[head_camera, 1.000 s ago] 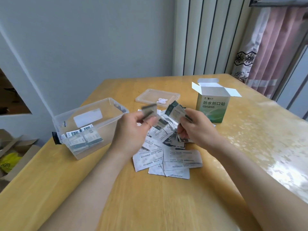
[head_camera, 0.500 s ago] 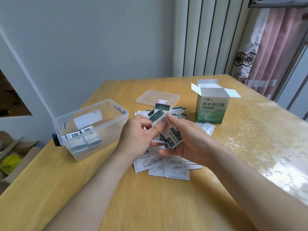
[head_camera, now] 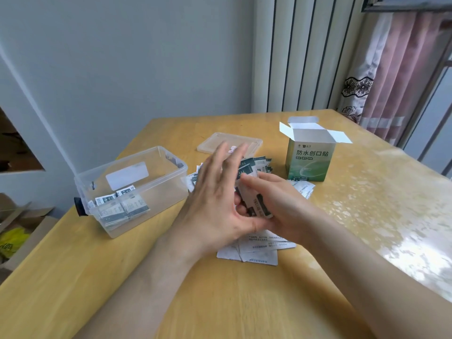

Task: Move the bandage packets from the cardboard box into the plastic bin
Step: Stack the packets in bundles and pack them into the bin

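- The right hand's fingers (head_camera: 260, 179) are curled over the top edge of a stack of bandage packets (head_camera: 254, 204), with the thumb underneath, so the stack is pinched upright just right of the frame's centre.
- The right hand (head_camera: 283, 206) comes in from the lower right of the frame, palm turned toward the left.
- The left hand's fingers (head_camera: 233, 156) are straight, fanned out and pointing up; they look blurred and they grip nothing.
- The left hand (head_camera: 217, 201) stands edge-on against the left side of the stack, its thumb meeting the right thumb at the stack's lower end. I cannot tell how hard it presses.
- Loose packets (head_camera: 259, 252) lie white side up on the counter (head_camera: 220, 302) directly below both hands, overlapping one another.
- More scattered packets (head_camera: 263, 163), dark printed side up, show just above the hands.
- The plastic bin (head_camera: 159, 192) sits left of the hands, clear and uncovered, with a few binned packets (head_camera: 119, 209) lying at its near left end.
- The bin's lid (head_camera: 210, 143) lies flat on the counter above the hands, partly hidden by the left fingers.
- The cardboard box (head_camera: 309, 165), green with its white flaps open, stands upright at the upper right of the hands, apart from them.
- A pink curtain (head_camera: 403, 69) hangs at the far upper right of the frame.
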The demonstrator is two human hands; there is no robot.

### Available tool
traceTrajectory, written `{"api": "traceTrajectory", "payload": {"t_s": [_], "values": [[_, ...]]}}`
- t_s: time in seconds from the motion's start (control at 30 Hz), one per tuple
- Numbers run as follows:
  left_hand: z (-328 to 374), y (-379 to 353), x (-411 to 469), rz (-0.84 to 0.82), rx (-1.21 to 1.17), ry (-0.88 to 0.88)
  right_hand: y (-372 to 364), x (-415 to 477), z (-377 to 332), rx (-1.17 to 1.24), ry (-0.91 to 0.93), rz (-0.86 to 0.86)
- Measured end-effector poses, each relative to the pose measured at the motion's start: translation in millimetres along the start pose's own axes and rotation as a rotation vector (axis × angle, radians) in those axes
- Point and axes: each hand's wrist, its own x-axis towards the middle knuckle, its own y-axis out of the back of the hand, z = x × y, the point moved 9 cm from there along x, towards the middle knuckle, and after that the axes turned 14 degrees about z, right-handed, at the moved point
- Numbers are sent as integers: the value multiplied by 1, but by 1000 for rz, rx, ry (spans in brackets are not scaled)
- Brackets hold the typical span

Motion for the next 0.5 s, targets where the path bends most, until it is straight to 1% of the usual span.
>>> {"api": "traceTrajectory", "payload": {"t_s": [0.07, 0.13, 0.2, 0.3, 0.4, 0.5], "values": [[7, -9, -3, -37, 59, -38, -3, -1, 0, -101, 47, 9], [9, -11, -3, -17, 114, -80, -5, 0, 1, -170, 81, -2], [9, -6, -1, 48, 152, -137, -9, 1, 0, -144, 88, -47], [3, 2, 1, 128, 142, -137, -12, -2, -2, -101, 76, -121], [5, -4, -1, 68, 152, -130, -9, -2, -2, -42, 62, -99], [11, -9, -4, 18, 203, -151, -8, -1, -5, -19, 86, -97]]}}
